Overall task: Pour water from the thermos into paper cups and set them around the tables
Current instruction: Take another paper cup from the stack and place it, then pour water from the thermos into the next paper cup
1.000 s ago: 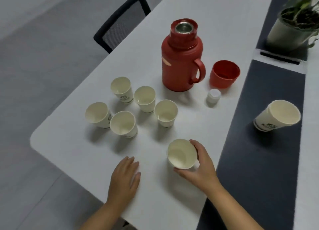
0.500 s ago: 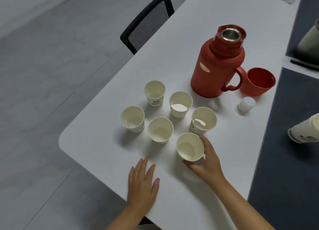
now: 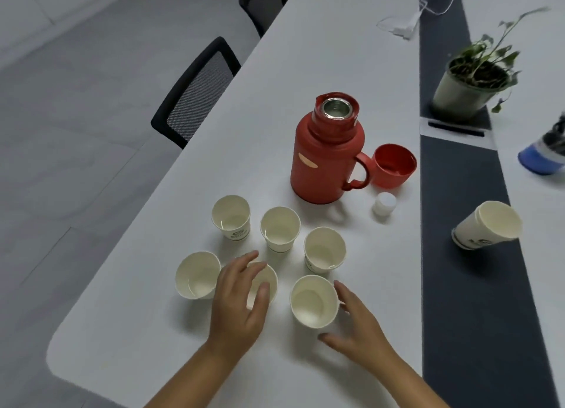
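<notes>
Only the head cam here, looking down at a white table (image 3: 189, 193). The red thermos (image 3: 324, 160) stands upright past the cups with its top off, metal mouth showing, handle pointing right. Its red lid cup (image 3: 394, 166) sits just beside the handle, open side up, and a small white stopper (image 3: 384, 204) is on the table a bit nearer the camera.

Six paper cups are bunched in front of the thermos. Back row: back-left cup (image 3: 231, 216), middle cup (image 3: 280, 228), right cup (image 3: 324, 250). Front row: front-left cup (image 3: 197, 275), a covered cup (image 3: 266, 280), and the nearest cup (image 3: 313, 301).

The left hand (image 3: 238, 300) is over the covered cup, fingers spread and draped across its rim, thumb at the near edge. Can't really tell if it's gripping or just resting there. The right hand (image 3: 356, 325) has fingers relaxed and apart, curved beside the nearest cup's right side, fingertips about at its wall, not closed around it.

Stuff around: a stack of spare cups (image 3: 486, 225) lying tipped on the dark strip (image 3: 458, 285) between tables, a potted plant (image 3: 470, 83) farther along it, a white cable (image 3: 409, 22) at the far end, two black mesh chairs (image 3: 195, 92) along the left edge, and something blurry and blue (image 3: 544, 155) at the right edge.
</notes>
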Motion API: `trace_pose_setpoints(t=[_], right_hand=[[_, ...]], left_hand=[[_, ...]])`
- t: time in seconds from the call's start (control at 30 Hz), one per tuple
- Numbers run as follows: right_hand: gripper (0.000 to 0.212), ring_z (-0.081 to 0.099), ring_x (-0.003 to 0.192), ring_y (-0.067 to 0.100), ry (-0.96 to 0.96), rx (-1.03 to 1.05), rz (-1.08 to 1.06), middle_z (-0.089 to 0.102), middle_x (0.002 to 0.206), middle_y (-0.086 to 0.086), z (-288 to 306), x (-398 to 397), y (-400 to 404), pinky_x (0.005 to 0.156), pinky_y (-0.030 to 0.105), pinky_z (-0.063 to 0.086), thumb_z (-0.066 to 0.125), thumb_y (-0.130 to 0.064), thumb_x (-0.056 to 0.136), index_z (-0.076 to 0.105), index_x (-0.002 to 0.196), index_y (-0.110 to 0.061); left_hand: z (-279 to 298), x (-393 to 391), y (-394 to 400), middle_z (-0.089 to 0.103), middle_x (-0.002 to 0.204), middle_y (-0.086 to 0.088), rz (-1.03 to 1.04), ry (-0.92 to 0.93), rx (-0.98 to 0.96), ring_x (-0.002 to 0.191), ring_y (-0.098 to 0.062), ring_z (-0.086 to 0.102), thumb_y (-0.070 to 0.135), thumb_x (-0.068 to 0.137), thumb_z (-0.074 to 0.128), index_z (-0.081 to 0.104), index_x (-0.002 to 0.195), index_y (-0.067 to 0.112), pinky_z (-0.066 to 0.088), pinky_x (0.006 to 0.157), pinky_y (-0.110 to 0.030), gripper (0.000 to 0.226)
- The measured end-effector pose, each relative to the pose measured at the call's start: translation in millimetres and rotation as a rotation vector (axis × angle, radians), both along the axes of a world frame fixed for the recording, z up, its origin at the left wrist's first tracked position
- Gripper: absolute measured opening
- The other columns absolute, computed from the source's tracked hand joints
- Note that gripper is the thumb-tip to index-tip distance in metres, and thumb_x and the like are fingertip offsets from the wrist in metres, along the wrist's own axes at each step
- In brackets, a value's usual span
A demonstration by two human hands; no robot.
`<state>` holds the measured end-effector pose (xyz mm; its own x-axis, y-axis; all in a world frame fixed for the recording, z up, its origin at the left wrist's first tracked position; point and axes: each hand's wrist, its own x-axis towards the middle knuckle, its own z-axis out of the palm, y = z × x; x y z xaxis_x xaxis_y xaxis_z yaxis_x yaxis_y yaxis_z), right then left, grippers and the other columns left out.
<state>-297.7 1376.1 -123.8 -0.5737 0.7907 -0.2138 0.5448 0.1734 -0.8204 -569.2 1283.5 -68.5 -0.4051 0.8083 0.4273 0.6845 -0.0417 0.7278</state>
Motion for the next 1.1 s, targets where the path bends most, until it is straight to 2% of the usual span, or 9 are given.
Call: trace_pose_setpoints(t=[0.1, 0.23, 0.37, 0.53, 0.67, 0.8, 0.9, 0.97, 1.1], right_hand=[[0.113, 0.051, 0.139, -0.006, 0.023, -0.034, -0.047, 0.051, 0.151, -0.034, 2.0, -29.7, -1.0, 0.111, 0.028, 0.045, 0.099, -0.037, 0.063, 0.038, 0.157, -0.045], [0.095, 0.06, 0.125, -0.007, 0.012, -0.054, -0.125, 0.059, 0.139, -0.034, -4.9, -43.8, -8.2, 0.101, 0.028, 0.051, 0.099, -0.044, 0.061, 0.051, 0.143, -0.049], [0.092, 0.061, 0.12, -0.009, 0.0, -0.048, -0.162, 0.062, 0.134, -0.033, -11.1, -41.4, -18.5, 0.099, 0.028, 0.052, 0.1, -0.048, 0.059, 0.053, 0.139, -0.049], [0.095, 0.059, 0.124, -0.008, 0.003, -0.05, -0.171, 0.06, 0.138, -0.033, -10.7, -43.1, -21.1, 0.101, 0.029, 0.052, 0.1, -0.045, 0.06, 0.053, 0.143, -0.047], [0.107, 0.047, 0.142, -0.006, -0.008, -0.012, -0.127, 0.046, 0.157, -0.031, -16.1, -13.4, -20.4, 0.115, 0.028, 0.044, 0.098, -0.042, 0.068, 0.041, 0.158, -0.039], [0.077, 0.05, 0.142, 0.0, -0.064, 0.148, -0.173, 0.046, 0.157, -0.026, -14.5, 34.2, 1.0, 0.116, 0.039, 0.048, 0.079, -0.042, 0.091, 0.038, 0.155, -0.054], [0.062, 0.055, 0.136, 0.002, 0.021, 0.209, -0.346, 0.056, 0.146, -0.025, 6.2, 33.6, 47.2, 0.114, 0.043, 0.048, 0.075, -0.025, 0.098, 0.049, 0.146, -0.055], [0.058, 0.056, 0.133, 0.002, 0.077, 0.256, -0.404, 0.059, 0.142, -0.025, 26.6, 15.8, 87.1, 0.113, 0.045, 0.049, 0.075, -0.017, 0.098, 0.054, 0.143, -0.047], [0.054, 0.056, 0.13, 0.0, 0.165, 0.304, -0.449, 0.058, 0.142, -0.021, 57.1, -33.7, 165.3, 0.111, 0.036, 0.048, 0.073, -0.025, 0.096, 0.055, 0.146, -0.033]], left_hand=[[-7.7, -11.5, 26.8, 0.058, 0.151, -0.003, -0.003, 0.008, -0.096, 0.138, -0.023, 0.052, 0.027, 0.102, 0.056, 0.068, 0.135, 0.013, 0.043, 0.115, -0.042, 0.038], [-24.1, -24.3, 41.8, 0.06, 0.15, -0.01, -0.05, 0.166, -0.219, 0.142, -0.036, 0.052, 0.033, 0.098, 0.06, 0.068, 0.136, 0.011, 0.047, 0.113, -0.052, 0.044], [-29.3, -22.4, 32.4, 0.066, 0.142, -0.008, -0.101, 0.285, -0.297, 0.135, -0.038, 0.058, 0.039, 0.098, 0.061, 0.067, 0.137, 0.013, 0.055, 0.101, -0.053, 0.047], [-26.7, -23.3, 32.9, 0.067, 0.141, -0.007, -0.09, 0.271, -0.302, 0.134, -0.036, 0.059, 0.04, 0.1, 0.06, 0.069, 0.137, 0.013, 0.054, 0.104, -0.052, 0.046], [-21.8, -30.6, 36.7, 0.063, 0.149, -0.005, -0.085, 0.221, -0.31, 0.143, -0.032, 0.054, 0.042, 0.101, 0.057, 0.067, 0.141, 0.014, 0.05, 0.11, -0.051, 0.05], [-6.3, -42.3, 69.3, 0.06, 0.153, -0.004, -0.089, 0.148, -0.226, 0.146, -0.028, 0.051, 0.044, 0.105, 0.054, 0.064, 0.146, 0.013, 0.045, 0.118, -0.05, 0.052], [12.5, -45.9, 118.7, 0.059, 0.154, -0.002, -0.094, 0.076, -0.172, 0.144, -0.025, 0.051, 0.05, 0.103, 0.058, 0.057, 0.152, 0.013, 0.044, 0.118, -0.048, 0.061], [24.1, -48.7, 158.5, 0.054, 0.158, 0.001, -0.082, -0.026, -0.203, 0.147, -0.021, 0.047, 0.056, 0.099, 0.066, 0.05, 0.158, 0.019, 0.043, 0.12, -0.046, 0.072], [41.8, -58.4, 231.6, 0.027, 0.176, 0.006, -0.127, -0.271, -0.386, 0.162, -0.015, 0.026, 0.061, 0.08, 0.09, 0.023, 0.171, 0.03, 0.031, 0.128, -0.044, 0.117]])
